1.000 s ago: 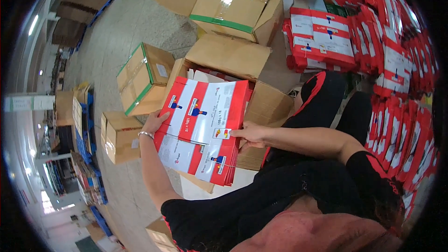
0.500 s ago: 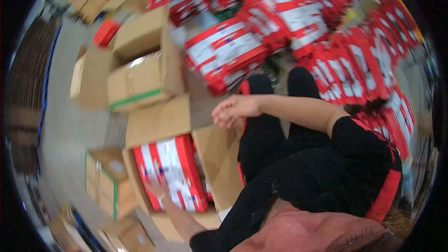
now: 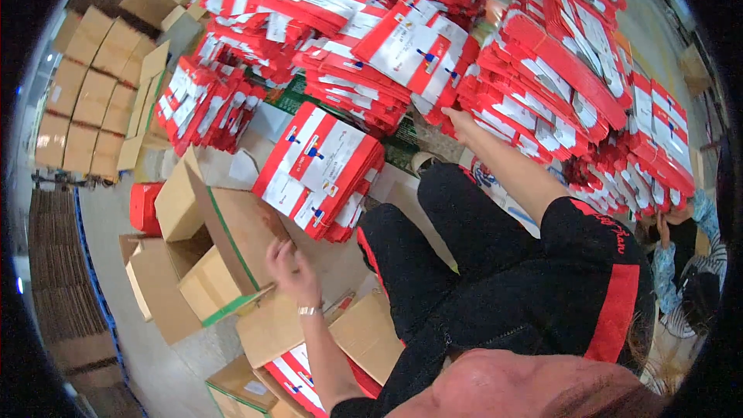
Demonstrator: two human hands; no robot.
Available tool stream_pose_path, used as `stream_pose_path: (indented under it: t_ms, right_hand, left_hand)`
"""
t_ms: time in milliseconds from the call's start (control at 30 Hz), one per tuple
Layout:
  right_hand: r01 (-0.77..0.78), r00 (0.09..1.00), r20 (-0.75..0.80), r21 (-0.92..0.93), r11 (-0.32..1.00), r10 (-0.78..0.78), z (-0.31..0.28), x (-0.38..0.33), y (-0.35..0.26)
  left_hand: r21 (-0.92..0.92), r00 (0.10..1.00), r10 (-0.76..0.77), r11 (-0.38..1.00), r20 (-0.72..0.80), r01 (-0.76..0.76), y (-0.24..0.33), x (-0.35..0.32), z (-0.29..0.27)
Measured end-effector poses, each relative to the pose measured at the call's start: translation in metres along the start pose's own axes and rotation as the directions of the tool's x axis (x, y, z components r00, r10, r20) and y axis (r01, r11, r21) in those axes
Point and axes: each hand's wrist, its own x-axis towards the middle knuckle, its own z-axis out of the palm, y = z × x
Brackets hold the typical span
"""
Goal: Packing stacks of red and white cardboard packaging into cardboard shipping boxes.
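My right hand (image 3: 458,125) reaches to the near corner of a red-and-white printed flat package (image 3: 422,54), its fingers closed at the edge. That package lies tilted on the pile, and part of my grip is hidden. My left hand (image 3: 294,272) hangs in the air over the boxes, empty, fingers loosely curled and apart. Below it, an open cardboard box (image 3: 271,330) holds more of the red-and-white packages (image 3: 298,378), partly covered by my left forearm. A neat stack of the same packages (image 3: 317,162) sits just beyond my left hand.
Large piles of red-and-white packages (image 3: 542,85) spread ahead and to the right. Another open carton (image 3: 220,282) stands at left beside a red container (image 3: 145,207). Stacked closed cartons (image 3: 93,97) and flattened cardboard (image 3: 66,286) line the far left. Another person's hand (image 3: 663,228) touches the right pile.
My right hand has moved forward and right from above my lap to the pile. My left hand has come up out of the open box. The view has shifted too.
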Motion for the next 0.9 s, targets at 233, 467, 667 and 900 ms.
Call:
stream_pose_path:
  t_ms: [233, 467, 667, 900]
  right_hand:
    - [-0.305, 0.952, 0.156, 0.543, 0.782, 0.263, 0.014, 0.035, -0.004]
    - [-0.184, 0.974, 0.222, 0.672, 0.717, 0.042, 0.002, 0.072, 0.011]
    - [-0.234, 0.963, 0.264, 0.742, 0.629, 0.048, 0.017, 0.079, 0.027]
    - [-0.21, 0.962, 0.274, 0.718, 0.663, 0.007, 0.019, 0.072, 0.014]
  left_hand:
    - [-0.369, 0.853, 0.352, 0.906, 0.386, -0.208, 0.09, 0.115, 0.169]
    - [-0.267, 0.841, 0.301, 0.944, 0.449, -0.195, 0.067, 0.208, 0.276]
    - [0.0, 0.889, 0.253, 0.962, 0.381, -0.273, 0.053, 0.286, 0.363]
    - [0.104, 0.712, -0.027, 0.992, 0.702, -0.065, 0.042, 0.347, 0.443]
